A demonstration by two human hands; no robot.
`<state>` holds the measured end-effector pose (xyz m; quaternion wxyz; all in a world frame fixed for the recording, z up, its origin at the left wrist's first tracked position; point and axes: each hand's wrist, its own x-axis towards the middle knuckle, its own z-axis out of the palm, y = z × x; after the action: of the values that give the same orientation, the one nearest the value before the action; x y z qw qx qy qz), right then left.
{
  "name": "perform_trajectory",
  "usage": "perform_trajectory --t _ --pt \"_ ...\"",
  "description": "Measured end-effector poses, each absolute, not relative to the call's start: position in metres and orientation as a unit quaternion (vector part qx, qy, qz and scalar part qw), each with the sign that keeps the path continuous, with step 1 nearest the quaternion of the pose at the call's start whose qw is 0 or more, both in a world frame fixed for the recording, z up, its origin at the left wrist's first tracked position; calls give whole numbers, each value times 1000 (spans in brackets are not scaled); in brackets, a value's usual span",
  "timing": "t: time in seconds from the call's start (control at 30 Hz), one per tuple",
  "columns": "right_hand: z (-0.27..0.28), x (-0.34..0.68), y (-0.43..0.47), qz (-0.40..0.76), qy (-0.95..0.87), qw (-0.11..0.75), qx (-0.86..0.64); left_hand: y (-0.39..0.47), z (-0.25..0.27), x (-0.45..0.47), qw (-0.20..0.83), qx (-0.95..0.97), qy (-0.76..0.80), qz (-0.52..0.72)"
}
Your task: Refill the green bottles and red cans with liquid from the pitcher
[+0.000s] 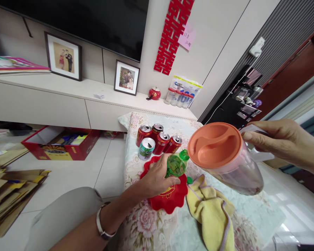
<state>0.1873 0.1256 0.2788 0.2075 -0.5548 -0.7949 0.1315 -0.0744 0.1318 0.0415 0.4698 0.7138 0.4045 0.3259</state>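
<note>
My left hand point(158, 174) is wrapped round a green plastic bottle point(176, 164), which is uncapped and held over a red scalloped tray point(170, 204). My right hand point(279, 141) grips the handle of a clear pitcher point(240, 177) with an orange lid point(216, 144). The pitcher is tilted, its lid side close to the bottle's mouth; whether they touch I cannot tell. A little dark matter shows low in the pitcher. A green cap point(189, 180) lies beside the tray, near a crumpled yellow cloth point(209, 212). Several opened red cans point(163, 142) and a green-and-white can point(146, 149) stand behind the tray.
A floral cloth covers the table point(146, 223). Behind it, a white cabinet point(94, 92) bears framed photos point(127, 77), a red pot point(154, 93) and glass jars point(176, 98). On the floor at left are a red box point(65, 153) and flattened cardboard point(13, 198).
</note>
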Motion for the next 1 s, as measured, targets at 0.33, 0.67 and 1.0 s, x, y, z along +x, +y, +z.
perform_trajectory --t 0.33,0.67,1.0 --pt "276 194 131 144 -821 208 -511 132 40 -75 461 720 405 325" --pt "278 192 131 149 -822 210 -508 132 43 -75 460 720 409 321" --pt "280 191 129 136 -817 204 -521 131 43 -75 457 721 407 325"
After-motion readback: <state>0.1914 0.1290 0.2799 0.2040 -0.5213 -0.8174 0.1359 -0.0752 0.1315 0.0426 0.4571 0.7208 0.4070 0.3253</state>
